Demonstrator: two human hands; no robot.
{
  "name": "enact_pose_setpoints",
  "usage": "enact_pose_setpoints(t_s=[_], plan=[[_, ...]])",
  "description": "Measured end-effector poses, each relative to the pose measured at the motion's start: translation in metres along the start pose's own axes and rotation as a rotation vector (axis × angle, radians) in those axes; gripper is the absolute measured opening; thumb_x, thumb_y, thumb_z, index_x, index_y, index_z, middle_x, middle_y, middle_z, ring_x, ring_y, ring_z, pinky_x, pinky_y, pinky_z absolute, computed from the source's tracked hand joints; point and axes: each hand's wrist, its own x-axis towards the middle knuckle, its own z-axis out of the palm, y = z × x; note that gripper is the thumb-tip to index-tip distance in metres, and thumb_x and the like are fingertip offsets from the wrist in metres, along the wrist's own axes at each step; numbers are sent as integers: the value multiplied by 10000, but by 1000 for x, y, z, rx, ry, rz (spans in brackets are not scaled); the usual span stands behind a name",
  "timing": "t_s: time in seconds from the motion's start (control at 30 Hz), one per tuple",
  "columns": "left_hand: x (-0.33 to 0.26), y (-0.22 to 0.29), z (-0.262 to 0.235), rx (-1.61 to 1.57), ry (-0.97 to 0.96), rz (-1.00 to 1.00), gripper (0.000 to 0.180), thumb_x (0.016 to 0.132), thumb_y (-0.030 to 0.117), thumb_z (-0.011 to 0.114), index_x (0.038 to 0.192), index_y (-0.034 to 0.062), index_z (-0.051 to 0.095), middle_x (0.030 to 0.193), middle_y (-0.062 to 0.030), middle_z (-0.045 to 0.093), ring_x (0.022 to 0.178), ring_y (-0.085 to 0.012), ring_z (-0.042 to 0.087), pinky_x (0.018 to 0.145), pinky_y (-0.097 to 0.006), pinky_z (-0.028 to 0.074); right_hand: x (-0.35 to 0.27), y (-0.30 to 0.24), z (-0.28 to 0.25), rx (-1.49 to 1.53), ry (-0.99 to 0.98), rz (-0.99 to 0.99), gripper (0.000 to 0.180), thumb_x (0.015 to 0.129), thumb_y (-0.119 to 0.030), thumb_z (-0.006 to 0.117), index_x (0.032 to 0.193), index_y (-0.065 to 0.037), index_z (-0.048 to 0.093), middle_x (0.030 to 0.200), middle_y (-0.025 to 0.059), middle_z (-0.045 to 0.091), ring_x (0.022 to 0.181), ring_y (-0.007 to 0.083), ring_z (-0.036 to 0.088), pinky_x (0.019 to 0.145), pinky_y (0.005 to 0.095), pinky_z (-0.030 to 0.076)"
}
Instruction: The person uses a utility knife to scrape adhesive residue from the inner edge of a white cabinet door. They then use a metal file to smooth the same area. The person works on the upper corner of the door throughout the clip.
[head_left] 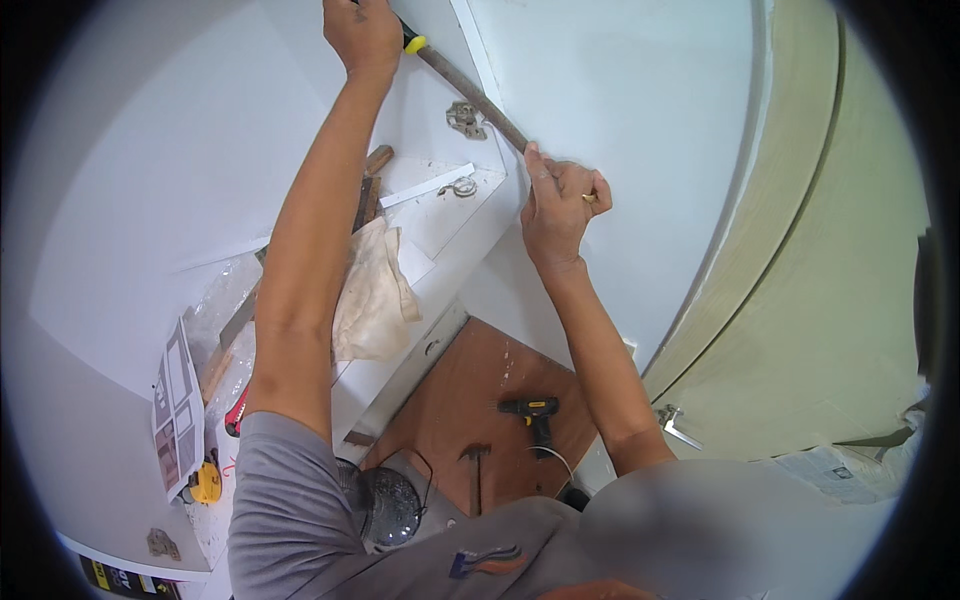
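A long file (478,98) with a brown blade and a black and yellow handle slants along the edge of a white cabinet panel (476,45). My left hand (362,38) is wrapped round its handle at the top of the view. At the blade's lower end, my right hand (560,205) pinches the tip, fingers curled. A metal hinge (465,119) is fixed to the white panel just below the blade. Beneath it, a loose metal ring-shaped piece (460,187) lies on the white shelf beside a white strip (428,186).
A cream cloth (375,295) hangs over the shelf edge. A printed sheet (178,410) and a yellow tape measure (206,484) lie left. Below are a cordless drill (535,415), a hammer (475,475) and a fan (392,508). A door with a handle (682,428) stands right.
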Motion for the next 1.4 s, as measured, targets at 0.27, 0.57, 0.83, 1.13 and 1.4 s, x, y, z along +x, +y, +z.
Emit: enact_pose_setpoints(t_s=[0.27,0.57,0.83,1.13,1.4], plan=[[-27,34,11,-58,73,-114,331,872,106,605,1171,-26,551,1045,-211,612,968,-346,600,907,-449,474,4,-1,-12,-91,-75,-19,412,888,-12,680,1265,-170,731,1091,-58,667,1036,113,606,1064,403,252],[-21,20,12,-94,81,-103,311,871,92,594,1144,-50,554,1001,-218,613,958,-353,594,919,-451,468,3,-4,-1,-4,-6,50,520,838,41,684,1305,-185,726,1135,-26,681,1039,144,595,939,368,260],[-21,24,7,-101,81,-107,309,867,82,590,1140,-56,550,1021,-205,601,977,-326,579,926,-433,467,0,-4,8,-19,71,3,453,825,50,663,1241,-105,756,1019,-22,669,989,128,566,909,356,230],[-21,8,9,-112,69,-120,278,873,67,577,1126,-45,547,1031,-179,594,983,-308,568,925,-426,465,7,-7,-1,88,-34,43,468,822,63,644,1253,-94,737,1021,-21,670,963,144,588,883,372,255],[-21,12,9,-191,80,-145,240,863,65,566,1083,-29,544,993,-153,572,955,-279,549,902,-424,460,11,-3,-7,90,-38,40,534,828,82,640,1314,-129,712,1078,-17,671,1014,152,589,892,378,269]])
